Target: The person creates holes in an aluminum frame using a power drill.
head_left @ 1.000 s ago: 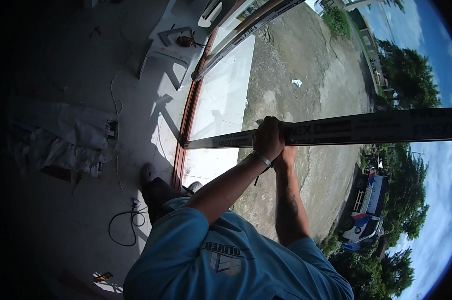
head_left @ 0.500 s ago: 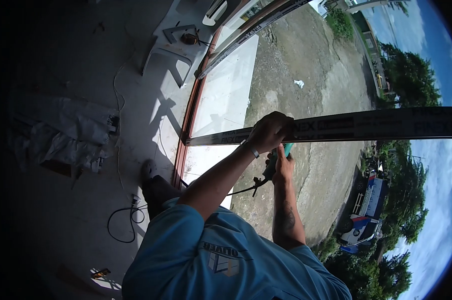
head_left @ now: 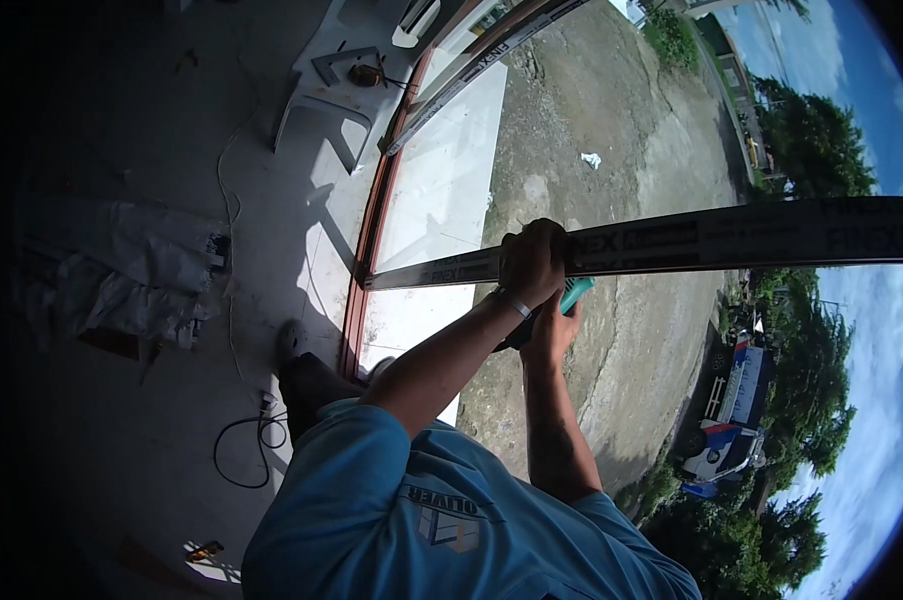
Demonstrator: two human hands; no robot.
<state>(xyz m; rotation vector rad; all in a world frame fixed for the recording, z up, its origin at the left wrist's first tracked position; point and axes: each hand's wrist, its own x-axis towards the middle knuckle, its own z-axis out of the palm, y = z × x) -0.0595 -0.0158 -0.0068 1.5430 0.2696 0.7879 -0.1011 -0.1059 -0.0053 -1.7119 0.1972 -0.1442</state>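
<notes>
My left hand (head_left: 531, 262), with a band on its wrist, is closed around a dark frame post (head_left: 661, 246) covered in printed "FINEX" film. Just below it in the head view, my right hand (head_left: 551, 335) grips a green and black power tool (head_left: 575, 292) close to the post. My left hand and forearm hide much of this tool, so its exact kind and working end cannot be made out. The post meets a reddish-brown bottom track (head_left: 369, 235) along the floor's edge.
A grey plastic chair (head_left: 336, 85) holds a square and a small tool. A black cable (head_left: 241, 450) lies coiled on the floor beside a thin pale cord. Crumpled sheeting (head_left: 121, 270) lies farther left. Outside are rough ground (head_left: 611, 200), trees and a parked truck (head_left: 726, 420).
My right hand and the power tool have shifted left, so my left forearm now covers more of the tool. My left hand has turned slightly on the post. The view has shifted a little.
</notes>
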